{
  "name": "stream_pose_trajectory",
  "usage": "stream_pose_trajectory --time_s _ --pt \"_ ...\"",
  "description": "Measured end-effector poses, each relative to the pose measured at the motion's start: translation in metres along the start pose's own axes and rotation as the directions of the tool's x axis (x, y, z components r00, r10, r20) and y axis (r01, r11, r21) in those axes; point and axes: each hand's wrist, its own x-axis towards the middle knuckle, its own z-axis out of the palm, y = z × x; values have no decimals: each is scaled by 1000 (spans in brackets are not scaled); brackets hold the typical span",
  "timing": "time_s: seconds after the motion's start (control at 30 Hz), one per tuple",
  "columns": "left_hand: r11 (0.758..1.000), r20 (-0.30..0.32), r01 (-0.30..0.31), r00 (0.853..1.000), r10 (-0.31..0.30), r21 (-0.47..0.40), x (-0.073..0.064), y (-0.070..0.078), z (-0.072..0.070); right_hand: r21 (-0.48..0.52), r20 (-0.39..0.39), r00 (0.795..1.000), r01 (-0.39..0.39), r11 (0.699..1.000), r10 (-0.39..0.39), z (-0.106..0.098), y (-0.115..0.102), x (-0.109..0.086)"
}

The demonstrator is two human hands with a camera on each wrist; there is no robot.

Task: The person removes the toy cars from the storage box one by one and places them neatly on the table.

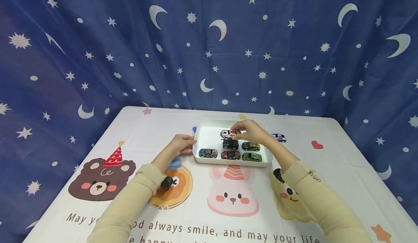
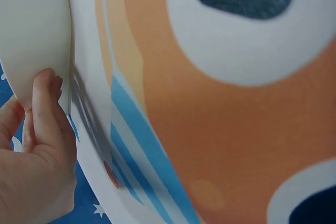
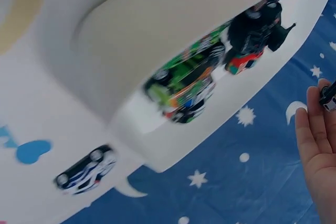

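A white tray [image 1: 200, 136] stands near the table's far side with several toy cars in it. My left hand [image 1: 183, 144] grips the tray's left wall, thumb and fingers on either side of it, as the left wrist view [image 2: 44, 145] also shows. Over the tray's far part, my right hand [image 1: 252, 131] pinches a white and red toy car [image 1: 227, 133] between thumb and fingers. Just in front of that car is a black toy car [image 1: 230, 144]. A blue car [image 1: 208, 153], a red and black car [image 1: 230, 155], a green car [image 1: 252, 157] and a multicoloured car [image 1: 250, 146] sit nearby.
Outside the tray's right end lies a white and blue toy car [image 1: 279, 137]. A black toy [image 1: 167, 183] is beside my left sleeve. One dark shape [image 1: 278, 175] by my right sleeve is partly covered. The printed tablecloth [image 1: 183, 221] meets a blue starry curtain [image 1: 183, 68] behind.
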Motion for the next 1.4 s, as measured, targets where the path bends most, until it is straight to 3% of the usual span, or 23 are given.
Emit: stream_pose_trajectory --time_s 0.27,0.6,0.97,1.4 --pt "1000 -2 -11 1000 11 0 -4 1 1 -47 -8 999 -42 998 42 -17 21 -26" --pt "1000 -3 2 1000 -2 15 -2 2 2 -59 -90 987 -136 989 130 -39 60 -59" --pt "1000 0 -3 1000 3 10 0 -1 0 -111 -143 979 -163 980 146 -57 81 -90" --pt "1000 13 -21 1000 21 -21 -1 -1 1 -152 -236 939 -292 944 252 -60 116 -129"
